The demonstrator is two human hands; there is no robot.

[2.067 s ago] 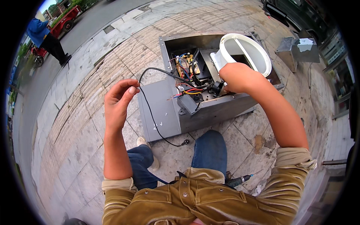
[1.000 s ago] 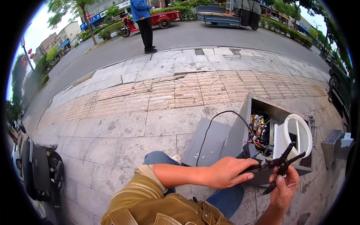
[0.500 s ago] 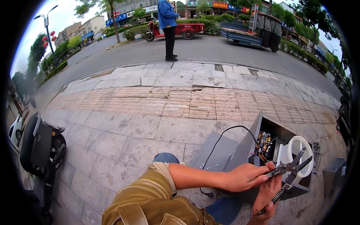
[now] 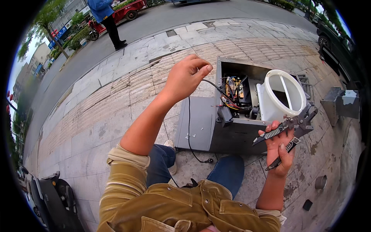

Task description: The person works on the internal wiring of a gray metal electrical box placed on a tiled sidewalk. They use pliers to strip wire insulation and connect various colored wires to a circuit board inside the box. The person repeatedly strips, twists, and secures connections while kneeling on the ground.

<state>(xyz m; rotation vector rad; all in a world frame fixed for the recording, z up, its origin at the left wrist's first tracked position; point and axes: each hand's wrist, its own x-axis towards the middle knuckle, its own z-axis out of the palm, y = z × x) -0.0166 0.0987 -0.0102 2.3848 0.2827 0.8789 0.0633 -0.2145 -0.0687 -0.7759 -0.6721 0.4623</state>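
Observation:
My left hand [image 4: 184, 78] is raised left of a grey metal box [image 4: 247, 135], thumb and fingers pinched together. Whatever is between its fingertips cannot be made out. A black power cord [image 4: 189, 127] loops up behind this hand from its plug on the paving, then runs into the box. Palm up at the box's near right corner, my right hand [image 4: 285, 158] holds a pair of grey-and-black pliers [image 4: 301, 119], handles spread and thumb over the lower one. Inside the open box are a circuit board and coloured wires [image 4: 231, 103], beside a white round duct collar [image 4: 267, 104].
A flat grey panel [image 4: 195, 116] with small white bits lies left of the box. Metal pieces [image 4: 334, 104], a small cup [image 4: 320, 182] and a black pad [image 4: 307, 205] are on the right. A scooter [image 4: 58, 197] stands lower left; a person [image 4: 108, 23] stands at the roadside.
My left hand has left the pliers and moved up and left toward the cord. My right hand keeps the pliers. The view has tilted down and turned right.

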